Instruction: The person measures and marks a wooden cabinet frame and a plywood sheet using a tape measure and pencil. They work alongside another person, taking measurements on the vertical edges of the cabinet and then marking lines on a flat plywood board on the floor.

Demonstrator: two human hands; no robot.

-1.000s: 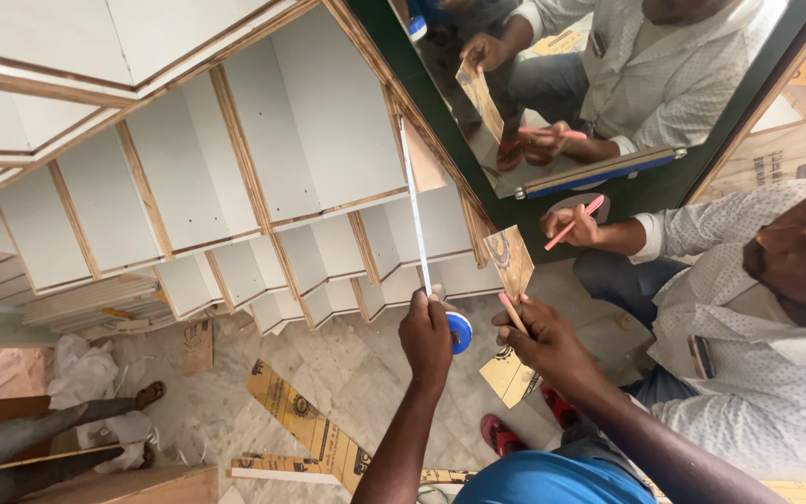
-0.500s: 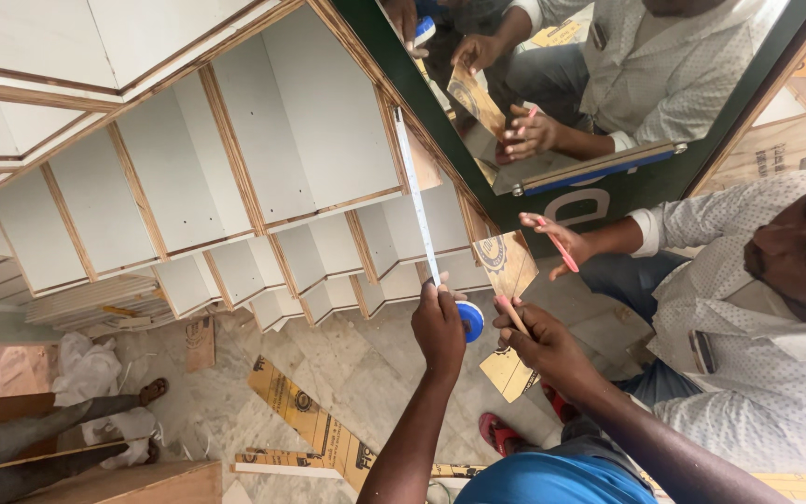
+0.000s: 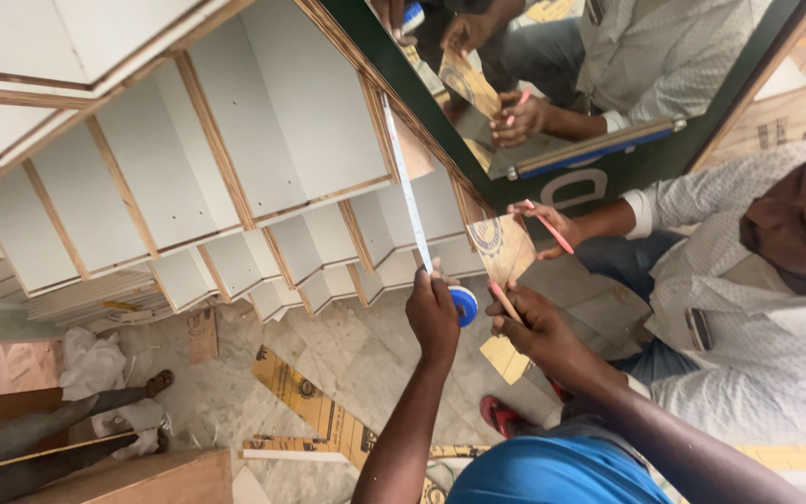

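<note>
Marble floor (image 3: 366, 350) (plywood scraps (image 3: 305, 397))

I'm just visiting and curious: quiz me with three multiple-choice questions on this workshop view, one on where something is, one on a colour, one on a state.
1. Where does the tape measure's blade run?
A. Along the front edges of the white shelf unit
B. Across the marble floor
C. Around the co-worker's arm

2. What colour is the tape measure's case?
A. Red
B. Blue
C. Yellow

3. What state is the tape measure in?
A. Fully reeled in
C. Lying unheld on the floor
B. Drawn out

Answers:
1 A: the tape blade rises from the left hand along the shelf unit.
2 B: the round case by that hand is blue.
3 B: a long stretch of blade shows beyond the case, while the right hand holds a pencil.
</note>
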